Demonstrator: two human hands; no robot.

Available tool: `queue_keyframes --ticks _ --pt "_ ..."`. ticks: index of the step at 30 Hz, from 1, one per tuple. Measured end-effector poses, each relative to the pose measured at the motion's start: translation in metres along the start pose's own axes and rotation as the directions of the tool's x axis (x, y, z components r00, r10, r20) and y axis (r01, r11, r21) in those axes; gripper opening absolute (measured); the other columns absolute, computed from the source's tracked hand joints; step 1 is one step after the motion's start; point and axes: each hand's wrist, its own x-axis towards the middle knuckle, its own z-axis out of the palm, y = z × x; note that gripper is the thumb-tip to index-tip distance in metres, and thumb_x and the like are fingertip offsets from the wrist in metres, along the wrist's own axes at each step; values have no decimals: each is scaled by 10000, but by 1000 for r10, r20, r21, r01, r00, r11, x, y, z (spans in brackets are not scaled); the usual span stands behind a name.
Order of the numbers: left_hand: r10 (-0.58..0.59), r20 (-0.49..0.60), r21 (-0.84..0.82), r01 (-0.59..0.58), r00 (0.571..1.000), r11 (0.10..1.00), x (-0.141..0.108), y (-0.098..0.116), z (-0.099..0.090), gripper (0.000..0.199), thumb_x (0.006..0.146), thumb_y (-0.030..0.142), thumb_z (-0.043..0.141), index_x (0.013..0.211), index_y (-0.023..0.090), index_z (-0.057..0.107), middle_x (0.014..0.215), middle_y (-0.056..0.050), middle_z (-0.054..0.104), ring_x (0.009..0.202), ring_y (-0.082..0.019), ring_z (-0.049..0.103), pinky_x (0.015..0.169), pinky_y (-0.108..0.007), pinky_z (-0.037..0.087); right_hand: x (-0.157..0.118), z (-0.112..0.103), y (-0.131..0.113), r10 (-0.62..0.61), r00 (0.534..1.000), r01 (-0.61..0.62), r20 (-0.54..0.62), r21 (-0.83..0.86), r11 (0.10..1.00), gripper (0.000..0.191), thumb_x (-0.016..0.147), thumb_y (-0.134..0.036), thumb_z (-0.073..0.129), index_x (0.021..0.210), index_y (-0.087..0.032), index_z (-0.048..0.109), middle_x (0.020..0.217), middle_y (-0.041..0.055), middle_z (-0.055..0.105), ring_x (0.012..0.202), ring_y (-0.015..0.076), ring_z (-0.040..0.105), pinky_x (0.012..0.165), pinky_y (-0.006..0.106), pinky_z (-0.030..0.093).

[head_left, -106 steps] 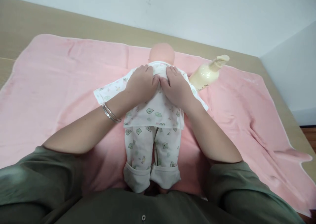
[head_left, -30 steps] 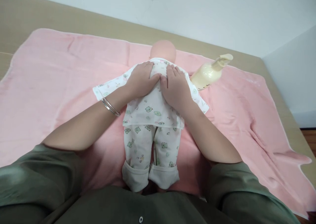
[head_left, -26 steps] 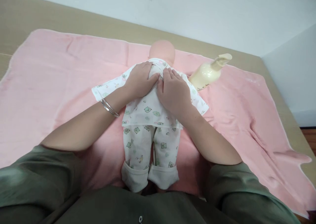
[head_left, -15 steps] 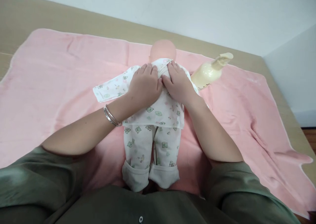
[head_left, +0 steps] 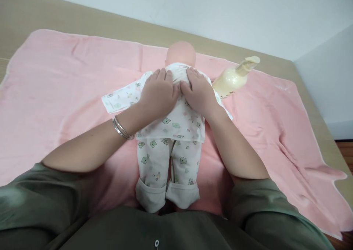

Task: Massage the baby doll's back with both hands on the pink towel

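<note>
A baby doll (head_left: 181,53) lies face down on a pink blanket (head_left: 110,57), its bald head toward the wall. It wears a white printed top (head_left: 182,127) and matching trousers (head_left: 154,161) with turned-up cuffs. My left hand (head_left: 159,93) rests flat on the left side of the doll's upper back, fingers stretched toward the head. Beside it, my right hand (head_left: 200,92) lies flat on the right side, thumb out toward my left hand. The thumbs almost meet over the spine. Part of the top is hidden beneath both hands.
A cream pump bottle (head_left: 231,79) lies tilted on the blanket, close to the doll's right-hand sleeve. The blanket covers most of a wooden table (head_left: 110,22). A white wall (head_left: 209,14) rises behind the table, with another at the right.
Both hands stay on the doll's upper back, with the left shifted very slightly left and the fingers a little changed. The cloth between them looks smoother, and the view has moved slightly.
</note>
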Motion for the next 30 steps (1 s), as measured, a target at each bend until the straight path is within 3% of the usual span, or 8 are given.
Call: queue_keyframes --ticks 3,6,13,18,21,24,26,30 --pt "10 -12 -7 -11 1000 1000 -7 8 2 576 1024 351 332 1475 39 503 1612 -272 484 1562 -422 404 1311 -624 308 7 5 8 0 999 0 -35 15 1000 649 1040 -309 364 1617 -12 379 1718 182 369 1638 307 317 1387 521 254" --pt "36 -30 -47 -37 999 998 -2 2 2 519 1007 347 382 1438 111 551 1563 -222 558 1530 -400 451 1305 -613 330 0 9 4 -24 997 23 -72 -10 1000 618 1059 -316 316 1589 -14 415 1688 201 417 1612 335 365 1366 569 272" --pt "70 36 -76 -67 997 995 25 -26 1 367 976 315 392 1188 200 669 1192 -158 735 1205 -344 657 1119 -541 529 -30 3 -22 -44 997 43 -69 -25 999 633 1066 -326 336 1594 15 413 1675 220 428 1612 376 359 1342 613 323" --pt "26 -40 -19 -27 999 999 10 -11 3 486 1034 350 317 1359 130 604 1436 -211 644 1400 -374 565 1232 -570 429 -11 1 -8 -17 999 21 -35 112 993 644 981 -251 404 1592 -55 454 1708 141 403 1634 288 336 1381 494 288" --pt "18 -32 32 -17 999 999 -9 9 1 557 1058 371 320 1487 75 514 1595 -243 518 1533 -400 449 1299 -591 341 3 6 4 -1 997 14 -73 173 985 635 967 -269 406 1580 -114 475 1704 108 419 1631 254 347 1383 507 277" --pt "20 -25 30 -19 999 999 -17 16 -1 544 1065 329 310 1524 89 475 1641 -224 475 1572 -394 399 1325 -631 275 6 10 7 9 996 3 -94 128 992 623 981 -267 400 1578 -101 466 1706 128 412 1631 267 344 1385 523 263" --pt "6 -29 -22 -7 1000 1000 -10 8 1 504 1070 325 291 1477 132 517 1615 -194 514 1556 -377 422 1324 -642 272 2 10 2 10 996 -3 -88 74 997 623 1006 -261 378 1596 -68 435 1708 150 400 1633 289 336 1386 536 253" --pt "2 -15 -132 -3 1000 991 16 -18 6 440 1069 360 261 1238 210 638 1355 -175 691 1360 -344 594 1233 -599 425 -16 3 -19 -7 998 6 -57 -19 1000 616 1061 -260 341 1605 22 397 1680 214 424 1608 354 368 1361 562 295"
